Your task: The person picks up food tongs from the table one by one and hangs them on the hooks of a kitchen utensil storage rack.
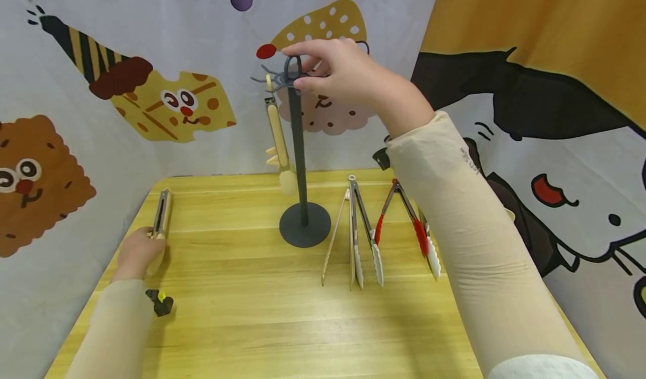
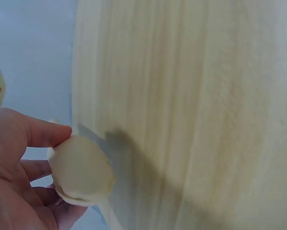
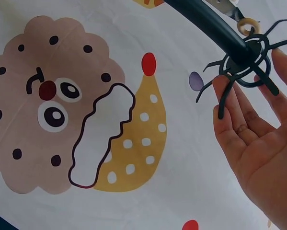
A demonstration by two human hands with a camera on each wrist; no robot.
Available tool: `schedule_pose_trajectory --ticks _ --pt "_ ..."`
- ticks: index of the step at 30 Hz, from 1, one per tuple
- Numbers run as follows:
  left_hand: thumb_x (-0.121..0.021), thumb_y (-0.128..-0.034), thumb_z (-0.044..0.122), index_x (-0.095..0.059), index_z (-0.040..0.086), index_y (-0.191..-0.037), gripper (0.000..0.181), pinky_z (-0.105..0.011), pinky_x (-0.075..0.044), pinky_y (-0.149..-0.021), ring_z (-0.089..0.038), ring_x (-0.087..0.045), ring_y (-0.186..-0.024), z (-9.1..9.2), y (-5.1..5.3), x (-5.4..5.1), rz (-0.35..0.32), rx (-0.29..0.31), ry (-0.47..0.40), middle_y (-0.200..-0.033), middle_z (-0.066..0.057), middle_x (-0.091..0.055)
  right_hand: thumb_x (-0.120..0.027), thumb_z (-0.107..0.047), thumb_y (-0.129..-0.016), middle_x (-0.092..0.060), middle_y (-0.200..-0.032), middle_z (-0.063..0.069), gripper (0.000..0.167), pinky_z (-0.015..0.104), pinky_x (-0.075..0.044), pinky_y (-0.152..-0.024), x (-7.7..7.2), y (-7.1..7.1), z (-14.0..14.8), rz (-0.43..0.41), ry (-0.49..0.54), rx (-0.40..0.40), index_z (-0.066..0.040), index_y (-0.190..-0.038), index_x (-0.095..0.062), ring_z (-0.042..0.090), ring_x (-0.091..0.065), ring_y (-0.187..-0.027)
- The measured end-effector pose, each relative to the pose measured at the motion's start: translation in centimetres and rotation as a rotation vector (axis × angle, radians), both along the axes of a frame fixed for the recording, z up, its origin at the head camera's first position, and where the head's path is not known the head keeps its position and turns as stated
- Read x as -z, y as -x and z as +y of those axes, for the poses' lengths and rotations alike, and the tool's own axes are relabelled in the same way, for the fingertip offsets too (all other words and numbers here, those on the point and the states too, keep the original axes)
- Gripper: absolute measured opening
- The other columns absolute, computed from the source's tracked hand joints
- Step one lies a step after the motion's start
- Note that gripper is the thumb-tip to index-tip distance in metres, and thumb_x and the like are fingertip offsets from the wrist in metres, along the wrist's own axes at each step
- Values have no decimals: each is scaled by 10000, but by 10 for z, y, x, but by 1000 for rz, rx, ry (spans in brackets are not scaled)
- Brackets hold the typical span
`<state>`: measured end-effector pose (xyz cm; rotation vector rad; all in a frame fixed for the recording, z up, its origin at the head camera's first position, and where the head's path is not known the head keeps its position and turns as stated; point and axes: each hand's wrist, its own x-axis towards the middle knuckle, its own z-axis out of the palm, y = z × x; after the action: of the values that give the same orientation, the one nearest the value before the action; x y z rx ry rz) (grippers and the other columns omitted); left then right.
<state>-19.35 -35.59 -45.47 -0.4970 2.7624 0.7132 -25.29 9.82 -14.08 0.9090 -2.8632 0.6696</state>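
Observation:
My left hand holds a pair of cream-coloured tongs at the table's left side; their steel inner part points away from me. In the left wrist view, thumb and fingers pinch their rounded cream end. At the top of a dark grey hook stand, my right hand grips the loop and hooks. The right wrist view shows its fingers among the curved hooks. Another cream pair of tongs hangs from a left hook by its ring.
Right of the stand's round base lie white-tipped tongs, red tongs and others partly behind my right sleeve. A small black object with a yellow part is beside my left sleeve. A cartoon-printed curtain hangs behind the wooden table.

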Motion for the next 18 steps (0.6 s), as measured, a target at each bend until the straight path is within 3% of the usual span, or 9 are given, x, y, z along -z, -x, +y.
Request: schedule_pose_trajectory --ticks 10,18 --pt "-418 -938 316 -252 -104 -1439 674 -605 -385 -906 -538 -408 -1150 16 5 -10 157 0 -61 -1344 -389 -374 -586 -283 -922 -610 -1186 -46 576 254 -450 -978 -2 0 -1 -17 7 -10 -330 -1453 -369 86 -614 -1066" --pt "-482 -948 307 -283 -55 -1448 648 -551 -424 -874 -488 -433 -1165 38 12 -21 273 -13 -145 -1340 -353 -403 -603 -315 -905 -617 -1144 -39 549 262 -461 -946 -4 -1 -3 -1 -8 15 -317 -1423 -421 98 -617 -1020"
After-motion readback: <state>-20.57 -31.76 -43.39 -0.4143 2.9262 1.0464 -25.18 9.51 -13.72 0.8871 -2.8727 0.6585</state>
